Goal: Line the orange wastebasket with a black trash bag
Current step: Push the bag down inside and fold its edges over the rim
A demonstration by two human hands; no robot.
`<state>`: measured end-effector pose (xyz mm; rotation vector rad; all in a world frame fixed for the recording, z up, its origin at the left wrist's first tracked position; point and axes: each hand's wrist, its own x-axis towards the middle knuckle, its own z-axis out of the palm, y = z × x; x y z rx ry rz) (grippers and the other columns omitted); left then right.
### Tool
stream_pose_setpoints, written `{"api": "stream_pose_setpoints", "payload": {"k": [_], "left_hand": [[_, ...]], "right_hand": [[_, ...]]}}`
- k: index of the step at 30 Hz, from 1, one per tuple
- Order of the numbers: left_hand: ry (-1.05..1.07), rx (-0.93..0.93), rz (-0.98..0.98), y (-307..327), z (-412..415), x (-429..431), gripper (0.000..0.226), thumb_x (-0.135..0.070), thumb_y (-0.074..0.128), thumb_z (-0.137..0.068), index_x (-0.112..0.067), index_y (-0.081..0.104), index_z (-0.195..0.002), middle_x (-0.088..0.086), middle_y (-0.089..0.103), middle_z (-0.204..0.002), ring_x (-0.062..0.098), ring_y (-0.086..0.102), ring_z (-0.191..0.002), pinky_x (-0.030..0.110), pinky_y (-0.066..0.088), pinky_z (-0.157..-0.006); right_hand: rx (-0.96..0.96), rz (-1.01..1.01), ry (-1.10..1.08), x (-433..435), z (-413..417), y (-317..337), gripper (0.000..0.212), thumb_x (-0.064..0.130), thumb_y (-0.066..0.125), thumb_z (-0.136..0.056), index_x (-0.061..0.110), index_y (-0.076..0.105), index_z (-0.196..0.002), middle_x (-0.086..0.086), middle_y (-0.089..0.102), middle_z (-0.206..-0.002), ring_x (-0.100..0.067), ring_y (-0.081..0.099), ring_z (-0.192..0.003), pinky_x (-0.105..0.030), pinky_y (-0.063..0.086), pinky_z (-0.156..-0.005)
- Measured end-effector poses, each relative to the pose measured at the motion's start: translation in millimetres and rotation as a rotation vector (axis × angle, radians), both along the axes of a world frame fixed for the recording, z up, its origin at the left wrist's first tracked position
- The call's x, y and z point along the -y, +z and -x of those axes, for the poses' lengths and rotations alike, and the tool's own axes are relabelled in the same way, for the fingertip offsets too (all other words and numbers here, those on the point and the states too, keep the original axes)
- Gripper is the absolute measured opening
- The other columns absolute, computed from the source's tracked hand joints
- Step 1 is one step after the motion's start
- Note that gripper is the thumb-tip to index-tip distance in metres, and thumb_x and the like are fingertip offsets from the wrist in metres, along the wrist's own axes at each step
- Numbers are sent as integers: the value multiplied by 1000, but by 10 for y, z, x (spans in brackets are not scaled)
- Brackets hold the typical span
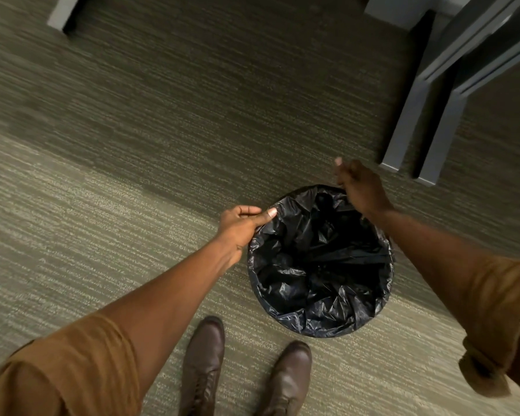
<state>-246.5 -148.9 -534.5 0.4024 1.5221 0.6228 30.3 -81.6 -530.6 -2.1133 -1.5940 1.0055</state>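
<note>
The left hand pinches the trash bag at its left rim — thumb over the plastic, grip clenched on it. The bag fills and covers the round wastebasket, which stands on the carpet floor just ahead of two brown boots. The right hand grasps the bag's far rim — near grey furniture legs.

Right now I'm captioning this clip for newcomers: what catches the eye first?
The glossy black trash bag dominates, filling a round bin on the carpet, lower centre-right; the bin's own colour is hidden. The left hand pinches the bag's edge at the left rim, and the right hand grips it at the far rim. Brown boots stand just below.
</note>
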Motion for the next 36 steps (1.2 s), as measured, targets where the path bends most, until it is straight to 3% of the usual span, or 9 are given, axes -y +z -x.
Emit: {"api": "stream_pose_setpoints", "payload": {"k": [2,5,12,16,22,25,29,32,36], "left_hand": [[-116,-180,-86,19,38,64,33,-28,93,-83,-11,72,-102,3,77,-97,12,73,-85,8,56,-63],[-297,-406,-242,49,40,216,39,-45,86,-87,-15,67,-103,-3,70,-94,11,67,-81,13,54,-62],[-279,-373,-93,-31,-63,490,42,-44,85,-89,-13,64,-107,4,68,-92,17,62,-77,19,51,-55],[-98,-201,40,-123,-28,522,43,-39,94,-81,-9,66,-93,13,75,-97,23,68,-89,31,58,-74],[13,76,111,-68,7,491,80,-47,105,-37,-11,68,-98,22,83,-114,38,79,-114,56,61,-106],[38,5,69,-60,7,525,70,-47,102,-47,-10,73,-98,20,84,-112,32,81,-107,47,62,-104],[52,-205,-106,37,53,698,66,-61,91,-61,-14,70,-102,4,78,-101,17,75,-89,11,58,-67],[8,-299,-166,107,72,918,65,-64,88,-65,-16,64,-102,0,69,-93,13,66,-78,13,58,-63],[-43,-291,-28,117,-4,1169,46,-44,88,-83,-12,64,-105,4,67,-93,18,63,-79,27,58,-69]], "right_hand": [[17,-73,-116,104,-83,113,86,87,30,-95,9,67,-99,-14,74,-96,-33,70,-90,-43,53,-81],[96,-63,-136,397,-218,159,73,80,34,-100,14,64,-94,-8,70,-92,-29,66,-86,-40,49,-75],[227,-59,-61,857,-334,24,48,68,51,-102,21,63,-102,-4,64,-103,-24,60,-92,-35,45,-75],[272,12,-38,832,-331,-63,60,80,35,-99,24,54,-94,2,62,-77,-18,59,-68,-29,35,-55],[187,81,-31,730,-399,-118,82,96,14,-84,24,53,-84,-4,64,-76,-25,63,-72,-39,40,-64],[11,76,-235,742,-409,-38,100,99,16,-83,16,65,-109,-8,70,-95,-24,65,-83,-45,51,-78],[11,-88,-447,944,-474,138,83,90,28,-94,16,62,-106,-12,71,-97,-33,68,-89,-45,55,-77],[183,-142,-470,1220,-518,217,65,84,40,-96,22,58,-98,-8,69,-96,-28,65,-85,-37,50,-73],[175,-47,-543,1578,-501,154,70,79,46,-98,12,63,-105,-14,72,-103,-34,68,-93,-43,54,-81]]}}
